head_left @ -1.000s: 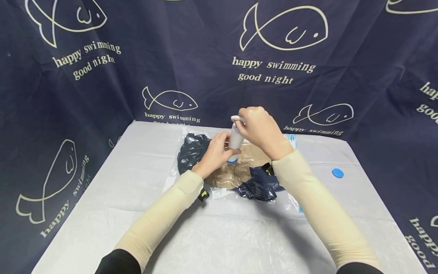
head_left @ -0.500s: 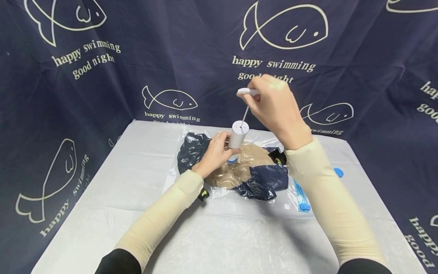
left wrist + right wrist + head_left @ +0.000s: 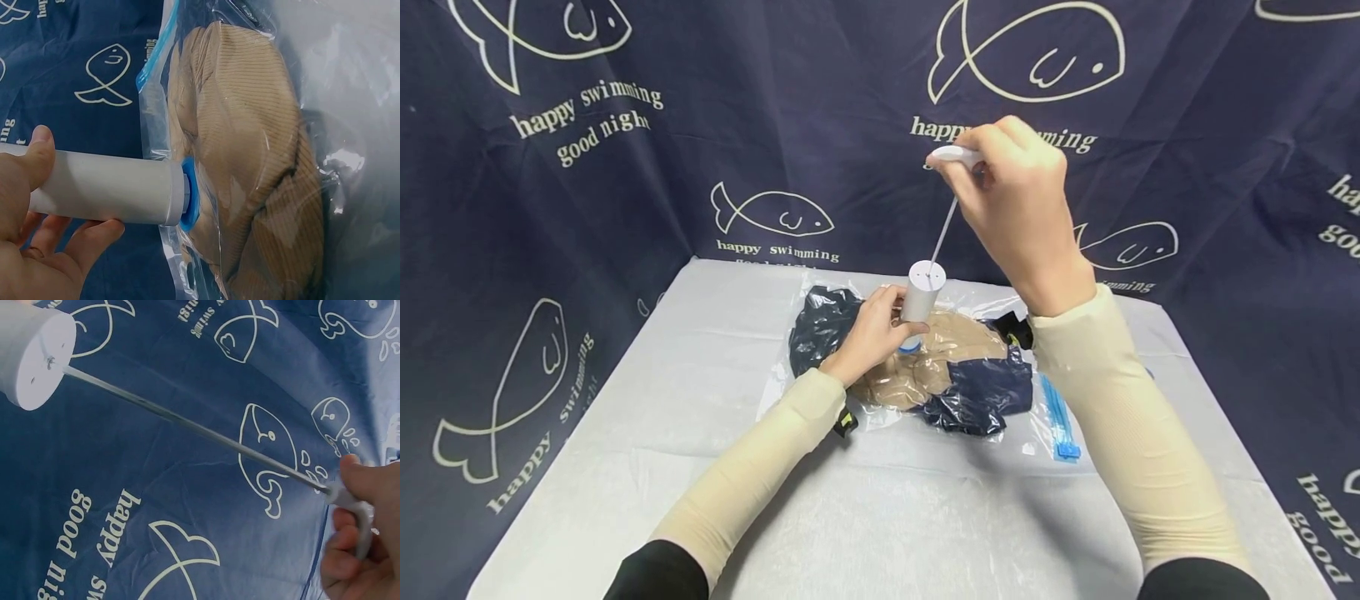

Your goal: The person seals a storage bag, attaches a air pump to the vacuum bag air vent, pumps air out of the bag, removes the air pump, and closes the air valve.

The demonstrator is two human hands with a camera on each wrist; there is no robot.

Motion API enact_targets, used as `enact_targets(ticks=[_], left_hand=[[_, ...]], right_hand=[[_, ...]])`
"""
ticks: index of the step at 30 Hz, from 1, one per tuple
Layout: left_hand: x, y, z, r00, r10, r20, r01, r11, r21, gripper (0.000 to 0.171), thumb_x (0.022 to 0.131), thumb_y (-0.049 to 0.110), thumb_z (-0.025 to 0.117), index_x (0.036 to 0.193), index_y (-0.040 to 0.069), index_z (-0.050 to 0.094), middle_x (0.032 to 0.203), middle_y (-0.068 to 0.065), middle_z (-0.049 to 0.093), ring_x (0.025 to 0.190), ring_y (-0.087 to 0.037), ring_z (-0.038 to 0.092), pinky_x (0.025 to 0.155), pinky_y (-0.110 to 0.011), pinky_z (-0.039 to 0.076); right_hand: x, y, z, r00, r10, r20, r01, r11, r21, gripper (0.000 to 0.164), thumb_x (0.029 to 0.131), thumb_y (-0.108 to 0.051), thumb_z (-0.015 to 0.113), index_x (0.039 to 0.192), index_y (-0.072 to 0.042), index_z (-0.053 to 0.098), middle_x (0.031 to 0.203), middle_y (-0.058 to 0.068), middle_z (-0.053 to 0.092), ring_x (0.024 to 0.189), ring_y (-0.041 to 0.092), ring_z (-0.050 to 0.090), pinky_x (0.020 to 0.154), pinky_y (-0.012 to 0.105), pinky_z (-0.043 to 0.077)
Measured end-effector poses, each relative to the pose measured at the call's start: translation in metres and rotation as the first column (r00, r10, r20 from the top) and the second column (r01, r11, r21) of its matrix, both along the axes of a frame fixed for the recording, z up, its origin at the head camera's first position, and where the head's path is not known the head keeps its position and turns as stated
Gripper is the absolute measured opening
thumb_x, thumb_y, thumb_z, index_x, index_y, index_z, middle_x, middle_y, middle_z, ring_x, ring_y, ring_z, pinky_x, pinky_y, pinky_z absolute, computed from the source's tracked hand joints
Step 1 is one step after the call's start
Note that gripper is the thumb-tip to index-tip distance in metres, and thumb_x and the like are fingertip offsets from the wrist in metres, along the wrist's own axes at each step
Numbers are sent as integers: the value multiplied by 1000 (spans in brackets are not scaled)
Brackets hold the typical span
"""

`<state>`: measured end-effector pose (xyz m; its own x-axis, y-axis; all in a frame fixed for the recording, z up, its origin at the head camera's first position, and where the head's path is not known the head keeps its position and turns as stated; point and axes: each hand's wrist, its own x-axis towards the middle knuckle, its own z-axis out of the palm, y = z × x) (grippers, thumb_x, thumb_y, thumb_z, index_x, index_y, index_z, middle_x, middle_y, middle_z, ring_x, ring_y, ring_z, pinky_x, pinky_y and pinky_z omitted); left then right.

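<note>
A white hand pump [image 3: 921, 302] stands nearly upright on the blue valve [image 3: 190, 194] of a clear vacuum storage bag [image 3: 880, 417]. Tan ribbed clothing [image 3: 250, 125] and dark navy clothing [image 3: 988, 387] lie inside the bag. My left hand [image 3: 872, 332] grips the pump's barrel low down, thumb on one side and fingers on the other. High above it, my right hand [image 3: 1022, 200] holds the white pump handle [image 3: 957, 155] with curled fingers. Between handle and barrel a long stretch of thin metal rod [image 3: 187, 425] is exposed.
A blue zip slider [image 3: 1067, 451] sits at the bag's right edge. The round blue cap is almost wholly hidden behind the right sleeve [image 3: 1135, 417]. The white-covered table [image 3: 880, 525] meets a navy printed curtain [image 3: 850, 125] at the back and sides.
My right hand has risen with the handle, drawing the rod well out of the barrel. The left hand has kept its grip on the pump in the same place.
</note>
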<state>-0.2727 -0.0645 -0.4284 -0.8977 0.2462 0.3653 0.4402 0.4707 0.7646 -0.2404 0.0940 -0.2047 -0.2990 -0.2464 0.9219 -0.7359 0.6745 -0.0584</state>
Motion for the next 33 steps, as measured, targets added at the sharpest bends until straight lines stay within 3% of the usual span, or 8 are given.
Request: enact_targets(ticks=[4, 9, 15, 20, 28, 33], left_hand=[[0, 1, -1, 1000, 1, -7, -1, 1000, 1, 51, 83, 20, 88, 121, 0, 61, 115, -17, 62, 105, -29, 69, 93, -38, 60], [0, 1, 0, 1000, -10, -2, 10, 1000, 0, 51, 84, 20, 87, 122, 0, 60, 116, -17, 62, 107, -30, 70, 95, -39, 60], [1, 0, 0, 1000, -15, -2, 15, 1000, -10, 51, 84, 22, 87, 122, 0, 60, 117, -17, 62, 107, -30, 69, 95, -39, 60], [0, 0, -1, 1000, -17, -17, 17, 1000, -3, 51, 84, 21, 87, 122, 0, 60, 116, -17, 62, 107, -29, 69, 94, -40, 60], [-1, 0, -2, 999, -9, -37, 9, 1000, -2, 47, 84, 21, 87, 118, 1, 62, 113, -14, 63, 106, -27, 69, 92, -35, 61], [0, 1, -3, 1000, 2, -9, -1, 1000, 17, 46, 84, 23, 88, 117, 5, 62, 117, -13, 68, 107, -26, 72, 91, -34, 61]], right_hand=[[-4, 6, -8, 1000, -2, 19, 0, 995, 103, 33, 97, -24, 74, 87, 7, 70, 72, 17, 61, 65, 28, 57, 62, 37, 51], [-10, 8, -29, 994, -11, 112, -12, 979, 204, 33, 95, -23, 76, 79, 2, 64, 68, 14, 58, 62, 29, 55, 60, 40, 50], [-15, 5, -60, 970, -24, 243, -44, 962, 268, 35, 95, -22, 76, 72, -1, 58, 65, 11, 54, 58, 27, 50, 55, 37, 45], [-16, 3, -79, 952, -44, 302, -51, 953, 300, 36, 96, -23, 74, 70, -2, 59, 66, 11, 55, 57, 29, 54, 55, 39, 50], [-16, 2, -93, 935, -54, 349, -61, 949, 311, 36, 98, -23, 72, 70, -3, 60, 66, 11, 54, 57, 27, 55, 55, 40, 50], [-17, 2, -94, 932, -87, 351, -34, 946, 323, 38, 99, -27, 70, 70, -5, 59, 65, 10, 54, 57, 29, 56, 54, 43, 50]])
